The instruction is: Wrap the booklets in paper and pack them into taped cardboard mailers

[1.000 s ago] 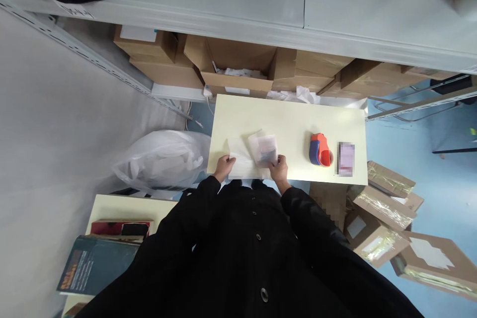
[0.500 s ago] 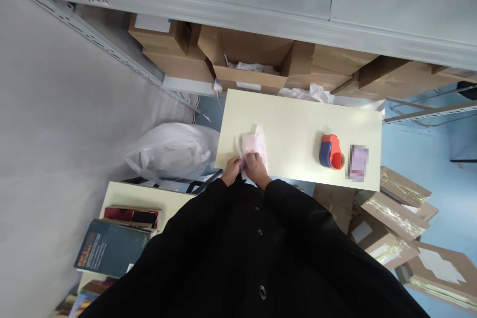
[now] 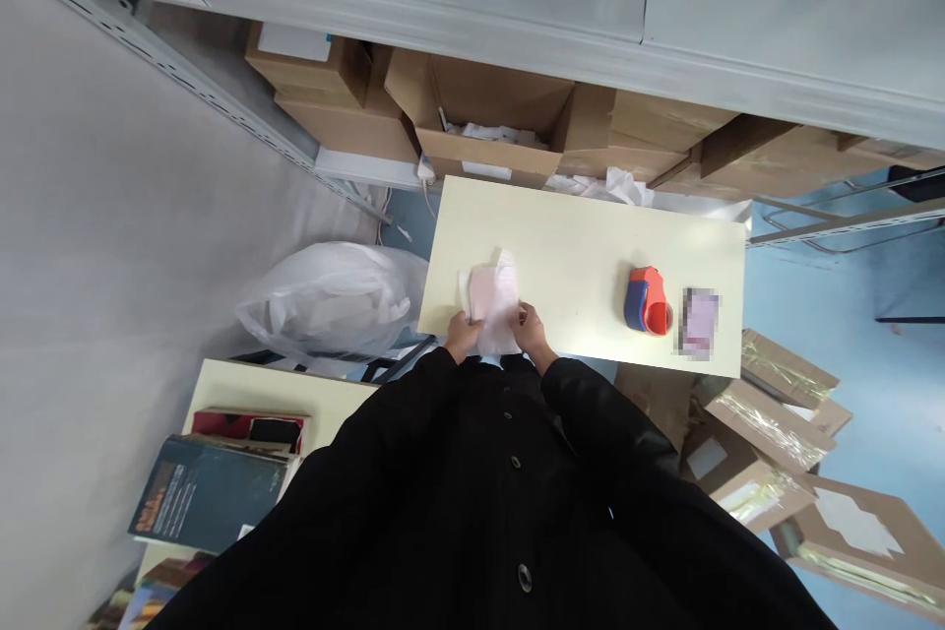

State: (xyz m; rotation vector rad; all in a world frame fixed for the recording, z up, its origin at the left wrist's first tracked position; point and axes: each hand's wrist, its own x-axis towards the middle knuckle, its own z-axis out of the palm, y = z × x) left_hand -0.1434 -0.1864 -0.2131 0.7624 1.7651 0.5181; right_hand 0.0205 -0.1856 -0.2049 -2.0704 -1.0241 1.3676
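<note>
A pale pinkish-white sheet of thin wrapping paper (image 3: 493,287) lies partly folded near the left end of the cream table (image 3: 568,246). Whether something is inside its folds I cannot tell. My left hand (image 3: 462,335) grips its lower left edge, fingers closed on it. On the opposite side my right hand (image 3: 530,330) pinches the lower right edge. Farther right on the same table stands a red and blue tape dispenser (image 3: 647,300), apart from both hands. Beside it lies a purple item (image 3: 698,323), blurred by pixels.
Beyond the table, a shelf holds cardboard boxes (image 3: 494,153), one open with white paper inside. A translucent plastic bag (image 3: 332,295) sits left. Books (image 3: 211,492) lie on another table at lower left. Taped cartons (image 3: 768,423) are piled on the floor at right.
My right hand has moved from the paper's middle to its right edge. The paper's lower part now lies spread between my hands. The view has shifted slightly.
</note>
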